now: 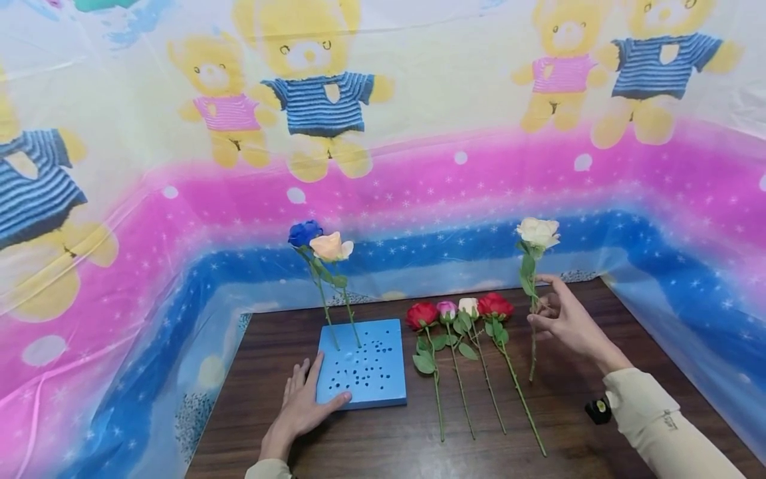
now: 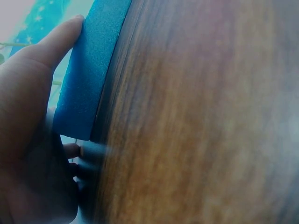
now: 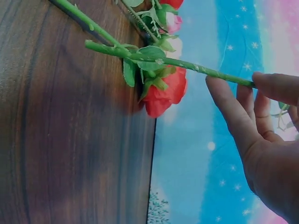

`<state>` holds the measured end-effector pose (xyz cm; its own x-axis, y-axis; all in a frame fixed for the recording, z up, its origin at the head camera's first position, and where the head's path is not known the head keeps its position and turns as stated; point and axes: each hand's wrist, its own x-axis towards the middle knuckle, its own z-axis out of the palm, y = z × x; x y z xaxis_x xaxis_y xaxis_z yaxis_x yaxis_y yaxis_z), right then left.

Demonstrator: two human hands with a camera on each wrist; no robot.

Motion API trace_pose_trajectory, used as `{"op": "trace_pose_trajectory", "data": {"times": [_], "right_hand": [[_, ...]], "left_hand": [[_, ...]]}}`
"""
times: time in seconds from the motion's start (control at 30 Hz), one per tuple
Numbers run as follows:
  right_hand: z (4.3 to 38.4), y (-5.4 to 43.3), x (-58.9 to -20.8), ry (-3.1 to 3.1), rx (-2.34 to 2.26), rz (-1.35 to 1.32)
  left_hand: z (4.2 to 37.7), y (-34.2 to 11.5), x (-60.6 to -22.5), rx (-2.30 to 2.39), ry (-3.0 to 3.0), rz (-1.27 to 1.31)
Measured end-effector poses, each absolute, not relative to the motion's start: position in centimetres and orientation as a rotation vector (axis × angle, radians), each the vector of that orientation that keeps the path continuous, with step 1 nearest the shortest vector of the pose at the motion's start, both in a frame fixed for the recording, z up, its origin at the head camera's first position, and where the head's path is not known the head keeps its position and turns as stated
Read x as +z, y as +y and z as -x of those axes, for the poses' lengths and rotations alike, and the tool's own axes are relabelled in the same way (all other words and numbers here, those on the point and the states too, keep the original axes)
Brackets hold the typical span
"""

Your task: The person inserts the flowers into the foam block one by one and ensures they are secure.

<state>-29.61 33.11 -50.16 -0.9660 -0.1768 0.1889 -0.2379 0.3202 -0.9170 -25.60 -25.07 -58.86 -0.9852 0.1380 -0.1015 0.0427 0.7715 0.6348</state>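
My right hand [image 1: 568, 326] pinches the stem of a white rose [image 1: 538, 231] between thumb and fingers. The rose is upright, its green stem [image 3: 201, 69] pointing down with the cut end free. My left hand [image 1: 304, 399] rests against the near left corner of a blue foam block [image 1: 391, 392], fingers along the left side and thumb on the front edge. Many small holes dot the block's top. A blue rose [image 1: 305, 233] and a peach rose [image 1: 331, 247] stand in it towards the back. The left wrist view shows the thumb [image 2: 60, 39] touching the block's edge.
Between the block and my right hand lie a red rose [image 1: 422, 315], a pink rose [image 1: 446, 311], a cream rose [image 1: 469, 306] and another red rose [image 1: 495, 305], stems towards me. A patterned cloth [image 1: 419, 166] hangs behind the dark wooden table [image 1: 371, 446].
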Motion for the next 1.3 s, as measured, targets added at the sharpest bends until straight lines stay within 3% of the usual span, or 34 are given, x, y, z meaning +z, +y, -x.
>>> {"op": "trace_pose_trajectory", "data": {"times": [0.5, 1.3], "right_hand": [[30.3, 30.5, -49.3, -2.481, 1.372, -0.446], [32.1, 27.6, -47.9, -2.359, 1.297, -0.492]], "left_hand": [[25.7, -25.1, -58.9, 1.006, 2.835, -0.142], [25.7, -25.2, -59.3, 0.996, 2.835, -0.132]]}}
